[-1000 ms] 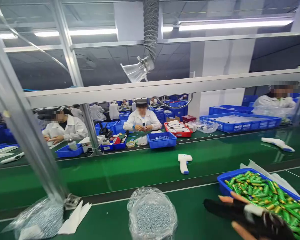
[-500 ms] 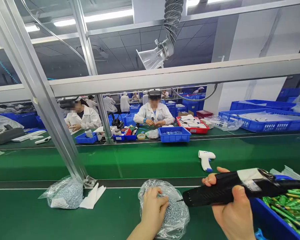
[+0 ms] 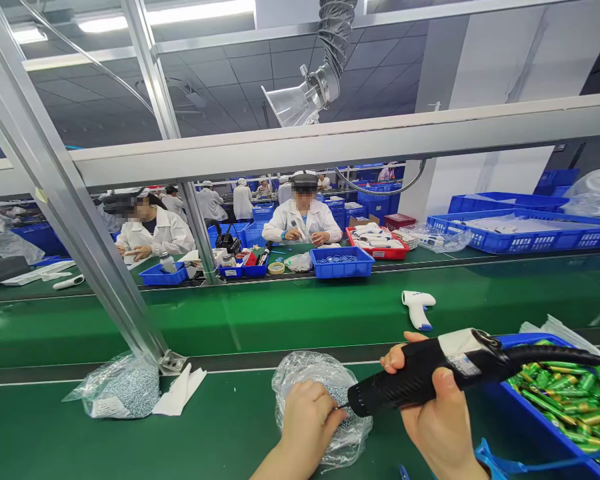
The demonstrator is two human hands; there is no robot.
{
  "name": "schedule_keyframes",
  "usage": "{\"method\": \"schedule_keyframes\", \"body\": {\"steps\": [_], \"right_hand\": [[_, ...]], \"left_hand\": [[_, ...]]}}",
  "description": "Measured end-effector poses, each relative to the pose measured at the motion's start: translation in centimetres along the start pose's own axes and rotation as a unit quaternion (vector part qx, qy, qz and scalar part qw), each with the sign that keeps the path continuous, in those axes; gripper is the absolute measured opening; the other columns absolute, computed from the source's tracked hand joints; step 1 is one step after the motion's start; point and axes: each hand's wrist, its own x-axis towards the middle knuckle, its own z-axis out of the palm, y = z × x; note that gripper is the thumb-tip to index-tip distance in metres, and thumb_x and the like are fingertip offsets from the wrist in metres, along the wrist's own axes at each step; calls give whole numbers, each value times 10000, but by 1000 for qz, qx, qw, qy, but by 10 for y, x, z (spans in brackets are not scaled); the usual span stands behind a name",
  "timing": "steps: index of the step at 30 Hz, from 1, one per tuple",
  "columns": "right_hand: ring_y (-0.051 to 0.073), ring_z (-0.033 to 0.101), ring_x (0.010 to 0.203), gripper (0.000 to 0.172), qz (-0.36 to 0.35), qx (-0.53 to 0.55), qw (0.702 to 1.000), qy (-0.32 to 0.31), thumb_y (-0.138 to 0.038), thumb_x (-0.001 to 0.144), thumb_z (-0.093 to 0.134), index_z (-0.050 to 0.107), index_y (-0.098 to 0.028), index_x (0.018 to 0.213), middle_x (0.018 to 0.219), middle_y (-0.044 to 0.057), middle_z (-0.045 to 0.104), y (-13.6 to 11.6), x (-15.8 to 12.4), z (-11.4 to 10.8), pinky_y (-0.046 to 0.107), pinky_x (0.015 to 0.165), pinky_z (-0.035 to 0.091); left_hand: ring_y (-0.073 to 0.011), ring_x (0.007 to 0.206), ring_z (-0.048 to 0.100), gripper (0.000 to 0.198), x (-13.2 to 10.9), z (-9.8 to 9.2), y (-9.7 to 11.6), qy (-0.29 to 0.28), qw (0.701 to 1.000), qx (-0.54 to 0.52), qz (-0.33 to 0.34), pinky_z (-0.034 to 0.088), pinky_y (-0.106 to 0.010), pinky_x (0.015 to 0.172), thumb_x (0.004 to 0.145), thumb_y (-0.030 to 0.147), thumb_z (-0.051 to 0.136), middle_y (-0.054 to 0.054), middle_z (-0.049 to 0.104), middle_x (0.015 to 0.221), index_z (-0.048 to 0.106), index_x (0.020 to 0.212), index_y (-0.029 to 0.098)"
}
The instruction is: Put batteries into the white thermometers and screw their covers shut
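My right hand (image 3: 443,417) is wrapped round a black electric screwdriver (image 3: 395,387) with a cable running off to the right. Its thin bit points left and meets the fingertips of my left hand (image 3: 307,420). Those fingers are pinched together over an open clear plastic bag (image 3: 353,443) of small silver screws. Whatever they pinch at the bit's tip is too small to make out.
A second bag of screws (image 3: 130,393) and white paper (image 3: 180,390) lie left, by a metal post (image 3: 100,253). A blue bin of green batteries (image 3: 575,393) stands right. A white thermometer-shaped shell (image 3: 419,309) lies on the green belt (image 3: 280,313). People work opposite.
My right hand has brought the screwdriver left, so its bit now reaches my left fingertips. My left fingers have closed together more. The white shell has shifted slightly right.
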Motion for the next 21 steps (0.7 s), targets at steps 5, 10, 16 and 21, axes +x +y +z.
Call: {"method": "schedule_keyframes", "body": {"steps": [5,10,16,21], "right_hand": [[146,547,559,377,-16,-13,1000,-22,-573,700,653,610,-242,876,602,-3,593,-3,-4,6,280,531,507],[138,560,577,386,-6,-9,1000,-23,-570,698,657,614,-242,897,620,2,607,1,-5,3,263,547,515],[123,531,530,419,-8,-33,999,-25,-594,642,690,621,-237,850,579,-12,581,-21,-12,7,244,520,504],[144,526,493,386,1,-112,989,-96,-553,676,679,629,-223,869,554,18,588,-43,-21,-10,253,454,481]], "left_hand": [[-156,540,557,204,0,-2,4,21,1000,9,14,318,-253,479,692,290,741,23,592,570,594,584,199],[-152,531,559,231,0,3,5,18,1000,20,12,333,-251,468,594,229,813,38,590,558,585,573,194],[-227,741,624,548,-17,-7,15,-40,999,-4,-28,471,-305,581,595,546,766,-73,667,890,634,989,190],[-158,656,660,244,-91,7,53,-113,990,-76,24,497,-228,566,844,486,540,-7,699,752,652,907,280]]}}
